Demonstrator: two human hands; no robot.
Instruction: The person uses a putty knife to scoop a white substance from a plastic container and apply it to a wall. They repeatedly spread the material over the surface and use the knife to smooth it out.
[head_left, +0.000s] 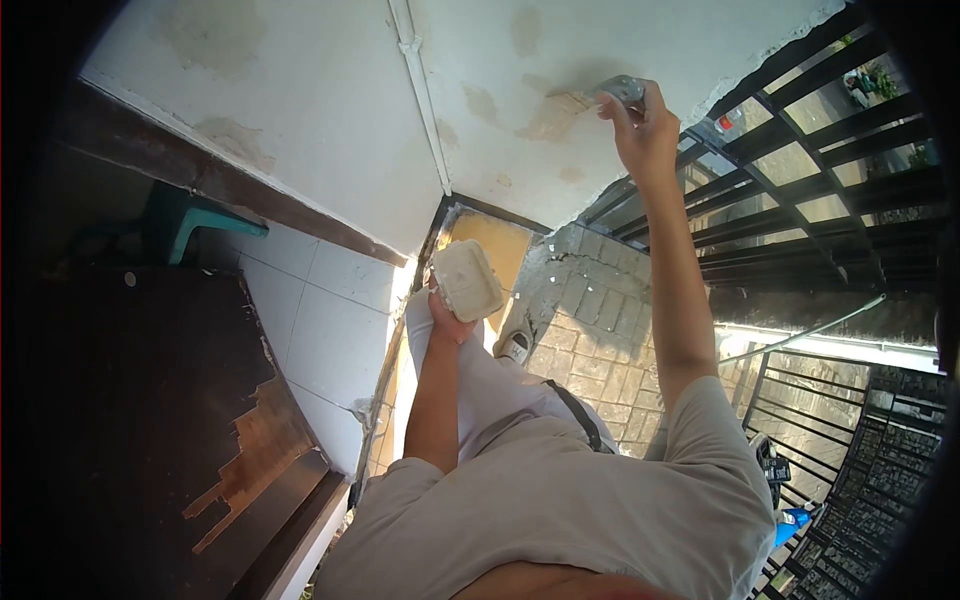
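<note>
The right hand [645, 125] grips a flat metal scraper [618, 90], pressing beige filler onto the stained white wall [320, 110]. The left hand [450, 322] cups a filler-caked rectangular tray [466, 280] at waist height. Patching appears under way; next likely calls for a steady, even stroke.

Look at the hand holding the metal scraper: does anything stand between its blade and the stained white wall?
Nothing visible does. The right hand presses the metal scraper straight onto the stained white wall; the left hand holds the pale tub lower down.
</note>
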